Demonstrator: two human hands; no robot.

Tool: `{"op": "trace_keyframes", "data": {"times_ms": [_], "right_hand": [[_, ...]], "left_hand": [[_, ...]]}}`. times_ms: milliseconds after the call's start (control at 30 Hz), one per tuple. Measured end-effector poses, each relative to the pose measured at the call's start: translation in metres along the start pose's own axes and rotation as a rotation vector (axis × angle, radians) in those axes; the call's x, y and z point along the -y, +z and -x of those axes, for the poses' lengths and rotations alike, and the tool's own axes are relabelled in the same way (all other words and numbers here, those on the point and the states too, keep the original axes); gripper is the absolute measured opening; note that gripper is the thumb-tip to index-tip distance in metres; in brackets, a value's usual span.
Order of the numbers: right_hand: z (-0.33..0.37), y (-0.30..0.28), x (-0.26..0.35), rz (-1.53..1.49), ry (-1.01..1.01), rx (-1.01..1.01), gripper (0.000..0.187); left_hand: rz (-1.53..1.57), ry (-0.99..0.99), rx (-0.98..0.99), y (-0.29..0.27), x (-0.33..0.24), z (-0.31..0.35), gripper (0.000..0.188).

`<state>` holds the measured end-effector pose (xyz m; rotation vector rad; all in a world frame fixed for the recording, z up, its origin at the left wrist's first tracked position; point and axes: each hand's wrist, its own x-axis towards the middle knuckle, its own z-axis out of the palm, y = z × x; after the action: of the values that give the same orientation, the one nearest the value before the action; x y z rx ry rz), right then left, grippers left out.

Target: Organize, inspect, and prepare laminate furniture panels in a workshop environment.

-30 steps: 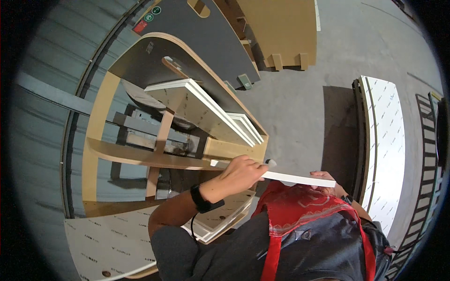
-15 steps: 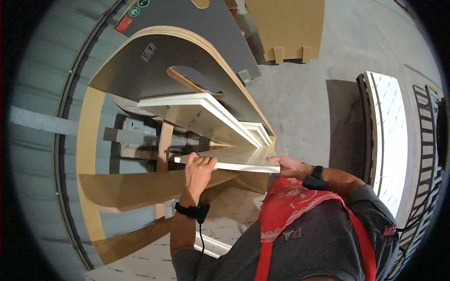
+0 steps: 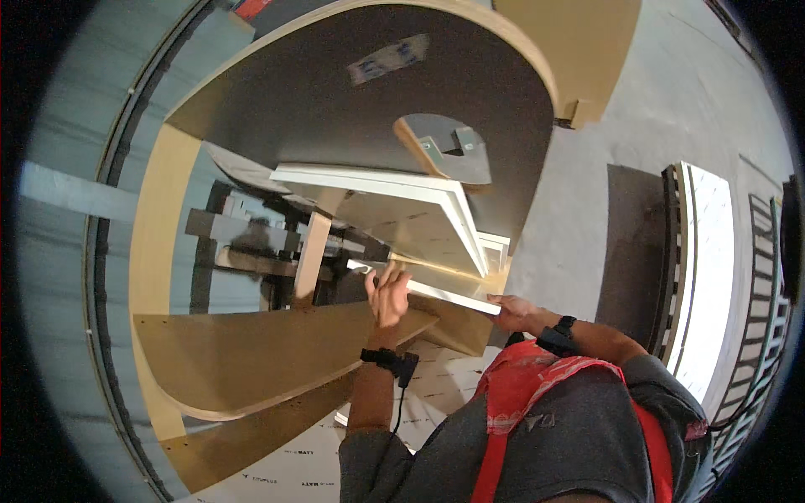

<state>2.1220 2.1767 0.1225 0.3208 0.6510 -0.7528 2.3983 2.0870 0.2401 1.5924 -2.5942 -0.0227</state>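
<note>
A flat white-edged panel [image 3: 449,295] stands on edge inside a wooden rack, slanting down toward the right. My left hand [image 3: 389,295] is closed over its upper edge near the left end, fingers bent around it. At the right end my right hand [image 3: 513,313] grips the corner, with part of its fingers hidden behind the panel. Beyond, more white-edged panels [image 3: 381,214] lean together against a tall dark divider [image 3: 327,101] with a rounded top and an oval cut-out. A lower brown divider [image 3: 260,356] stands on the near left.
A wooden crossbar [image 3: 312,260] spans the rack's opening. White printed sheets [image 3: 285,469] lie at the near side. To the right, a stack of white panels [image 3: 706,268] sits on a dark base beside a metal frame [image 3: 759,285]. A brown board [image 3: 579,50] stands farther off.
My view has shifted, so the rack looks larger and nearer. The held panel now tilts more, its right end lower in view, and both hands stay on it.
</note>
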Motion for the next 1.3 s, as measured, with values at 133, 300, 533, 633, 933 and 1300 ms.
{"op": "trace_keyframes", "data": {"times_ms": [133, 300, 533, 633, 933, 1300], "right_hand": [[-0.011, 0.017, 0.004, 0.034, -0.067, -0.039, 0.03], [-0.006, -0.001, 0.006, 0.083, 0.043, -0.002, 0.034], [0.065, 0.024, 0.051, 1.22, -0.185, 0.231, 0.05], [0.089, 0.054, 0.068, 1.245, -0.185, 0.037, 0.041], [0.169, 0.241, 0.084, 1.938, -1.61, 0.178, 0.043], [0.169, 0.197, 0.081, 1.826, -1.392, 0.19, 0.036]], "left_hand": [[0.675, -0.467, -0.431, 0.004, -0.046, -0.006, 0.066], [1.016, -0.832, -0.345, 0.056, -0.107, -0.003, 0.053], [1.083, -0.786, -0.185, 0.093, -0.104, 0.007, 0.039], [1.222, -1.073, -0.083, 0.043, -0.119, -0.005, 0.047], [0.871, -0.984, -0.148, 0.072, -0.118, 0.056, 0.049], [1.396, -1.201, -0.108, 0.046, -0.117, 0.044, 0.047]]}}
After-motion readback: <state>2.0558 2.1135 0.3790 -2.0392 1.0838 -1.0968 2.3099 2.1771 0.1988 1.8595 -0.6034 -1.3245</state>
